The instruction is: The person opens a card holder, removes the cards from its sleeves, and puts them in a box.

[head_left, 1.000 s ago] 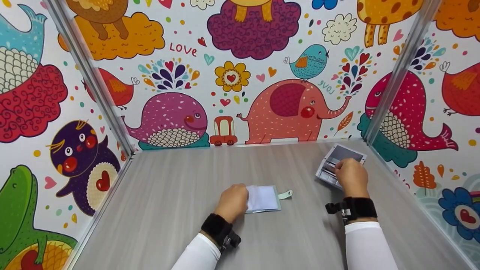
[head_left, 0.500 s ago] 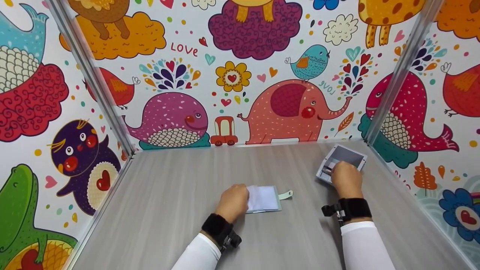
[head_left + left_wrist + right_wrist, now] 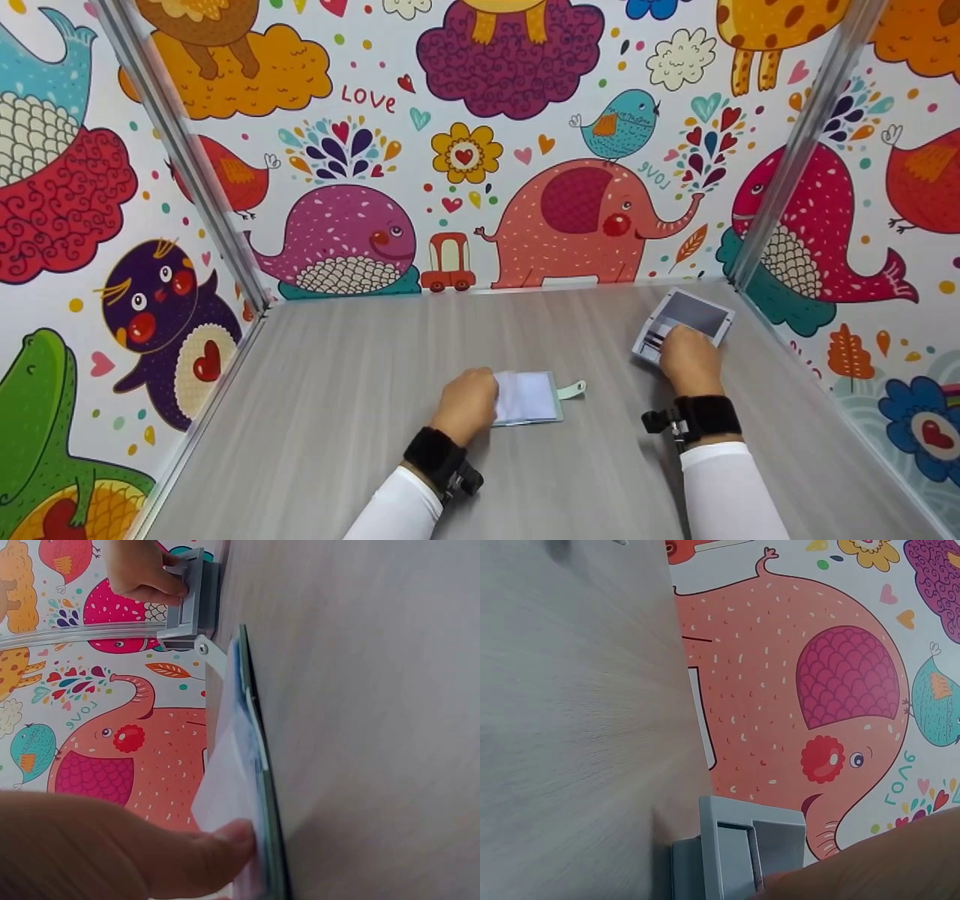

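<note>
My left hand holds the left end of an opened pale-green card holder with clear sleeves. In the left wrist view, the thumb presses on the translucent sleeves; the other fingers are hidden. My right hand reaches into a grey box with an open top at the back right. The left wrist view shows its fingers bent over the box rim. Fingertips are hidden inside, so I cannot tell whether they grip anything. Narrow dark bands show in the box's left part.
A snap strap sticks out from the card holder's right edge. Both lie on a wood-grain table. Walls with printed animals and metal corner posts enclose it; the box stands near the back right corner.
My right hand has shifted slightly left and lower within the box, uncovering more of its right part. The left hand and card holder have stayed in place.
</note>
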`<control>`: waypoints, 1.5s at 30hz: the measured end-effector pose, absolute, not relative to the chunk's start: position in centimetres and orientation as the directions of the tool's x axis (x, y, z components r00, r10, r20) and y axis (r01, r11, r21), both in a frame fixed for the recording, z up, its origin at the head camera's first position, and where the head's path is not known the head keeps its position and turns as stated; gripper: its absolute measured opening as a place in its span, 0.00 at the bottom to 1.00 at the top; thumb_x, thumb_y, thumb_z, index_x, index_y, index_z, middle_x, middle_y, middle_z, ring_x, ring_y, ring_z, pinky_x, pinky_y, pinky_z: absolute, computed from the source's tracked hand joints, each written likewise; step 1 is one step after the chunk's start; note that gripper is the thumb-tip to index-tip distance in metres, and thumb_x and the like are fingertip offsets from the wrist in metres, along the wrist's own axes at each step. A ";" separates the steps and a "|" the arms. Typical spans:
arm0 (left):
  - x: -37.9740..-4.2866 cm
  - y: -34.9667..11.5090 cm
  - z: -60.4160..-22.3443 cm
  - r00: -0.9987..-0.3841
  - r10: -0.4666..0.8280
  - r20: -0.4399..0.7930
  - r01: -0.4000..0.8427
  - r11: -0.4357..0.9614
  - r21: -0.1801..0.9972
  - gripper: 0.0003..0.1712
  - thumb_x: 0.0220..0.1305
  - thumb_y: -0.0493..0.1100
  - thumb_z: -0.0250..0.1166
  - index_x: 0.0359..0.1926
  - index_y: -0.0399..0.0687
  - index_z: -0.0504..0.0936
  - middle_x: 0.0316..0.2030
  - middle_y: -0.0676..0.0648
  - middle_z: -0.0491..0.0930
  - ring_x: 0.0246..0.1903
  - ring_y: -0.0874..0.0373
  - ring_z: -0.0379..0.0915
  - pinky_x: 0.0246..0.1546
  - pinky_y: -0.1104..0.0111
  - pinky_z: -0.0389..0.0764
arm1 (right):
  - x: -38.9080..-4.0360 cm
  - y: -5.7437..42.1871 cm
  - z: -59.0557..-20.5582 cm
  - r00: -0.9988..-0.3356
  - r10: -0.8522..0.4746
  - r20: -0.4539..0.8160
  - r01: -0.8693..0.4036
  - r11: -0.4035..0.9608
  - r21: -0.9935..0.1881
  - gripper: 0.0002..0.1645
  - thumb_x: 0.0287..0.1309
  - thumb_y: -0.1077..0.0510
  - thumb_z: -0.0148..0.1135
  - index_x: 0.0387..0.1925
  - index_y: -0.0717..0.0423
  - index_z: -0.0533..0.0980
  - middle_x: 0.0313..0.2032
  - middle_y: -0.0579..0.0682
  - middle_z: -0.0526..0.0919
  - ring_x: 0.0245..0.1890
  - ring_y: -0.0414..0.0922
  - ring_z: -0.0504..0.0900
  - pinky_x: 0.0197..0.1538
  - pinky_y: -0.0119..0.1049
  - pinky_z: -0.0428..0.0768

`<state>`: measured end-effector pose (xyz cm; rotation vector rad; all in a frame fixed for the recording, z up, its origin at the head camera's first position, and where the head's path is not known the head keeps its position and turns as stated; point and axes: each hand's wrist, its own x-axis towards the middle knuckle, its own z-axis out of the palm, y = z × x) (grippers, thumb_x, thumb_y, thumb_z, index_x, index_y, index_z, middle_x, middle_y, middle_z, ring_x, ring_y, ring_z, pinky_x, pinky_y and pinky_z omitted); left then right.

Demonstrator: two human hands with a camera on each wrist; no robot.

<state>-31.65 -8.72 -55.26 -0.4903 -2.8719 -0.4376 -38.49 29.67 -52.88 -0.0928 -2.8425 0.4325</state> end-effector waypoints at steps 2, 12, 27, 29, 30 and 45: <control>-31.6 -8.7 -55.2 -0.929 0.291 0.230 0.345 0.905 0.250 0.11 0.52 0.30 0.80 0.29 0.44 0.85 0.32 0.45 0.86 0.35 0.48 0.85 0.35 0.53 0.89 | -38.4 29.7 -52.9 -0.969 0.099 0.227 0.027 0.953 -0.301 0.10 0.62 0.68 0.59 0.33 0.74 0.82 0.40 0.79 0.89 0.42 0.76 0.89 0.47 0.73 0.85; -31.8 -8.7 -55.4 -0.922 0.305 0.238 0.361 0.899 0.247 0.12 0.51 0.30 0.80 0.28 0.44 0.83 0.31 0.45 0.85 0.34 0.48 0.84 0.36 0.54 0.89 | -38.4 29.3 -52.1 -0.989 0.123 0.082 0.088 0.937 -0.339 0.14 0.66 0.59 0.66 0.38 0.71 0.86 0.41 0.71 0.90 0.38 0.64 0.87 0.48 0.67 0.83; -32.0 -8.7 -55.5 -0.933 0.292 0.210 0.341 0.905 0.254 0.10 0.54 0.31 0.80 0.29 0.44 0.86 0.33 0.44 0.87 0.37 0.47 0.86 0.39 0.54 0.89 | -39.0 24.3 -52.4 -0.953 -0.023 0.302 -0.179 0.849 -0.497 0.13 0.67 0.60 0.66 0.43 0.65 0.91 0.44 0.65 0.95 0.47 0.66 0.93 0.57 0.65 0.86; -32.0 -8.7 -55.5 -0.933 0.294 0.209 0.342 0.906 0.251 0.10 0.54 0.32 0.80 0.29 0.44 0.86 0.33 0.44 0.87 0.37 0.47 0.86 0.39 0.54 0.89 | -39.0 23.0 -52.5 -0.954 -0.046 0.295 -0.203 0.824 -0.529 0.12 0.66 0.61 0.68 0.42 0.65 0.91 0.42 0.64 0.95 0.45 0.64 0.93 0.57 0.64 0.87; -32.0 -8.7 -55.5 -0.933 0.294 0.208 0.342 0.906 0.250 0.10 0.54 0.31 0.80 0.29 0.44 0.86 0.33 0.44 0.87 0.37 0.47 0.86 0.39 0.54 0.89 | -38.9 22.3 -52.6 -0.956 -0.055 0.288 -0.212 0.809 -0.548 0.11 0.66 0.61 0.68 0.41 0.64 0.91 0.41 0.63 0.95 0.44 0.62 0.93 0.56 0.63 0.88; -31.9 -8.8 -55.5 -0.928 0.306 0.213 0.355 0.898 0.260 0.11 0.53 0.31 0.81 0.29 0.44 0.85 0.34 0.45 0.85 0.37 0.48 0.84 0.39 0.54 0.88 | -37.1 15.1 -55.4 -0.925 -0.351 0.144 -0.349 0.639 -0.685 0.06 0.67 0.63 0.74 0.39 0.63 0.92 0.33 0.52 0.93 0.32 0.39 0.82 0.38 0.34 0.82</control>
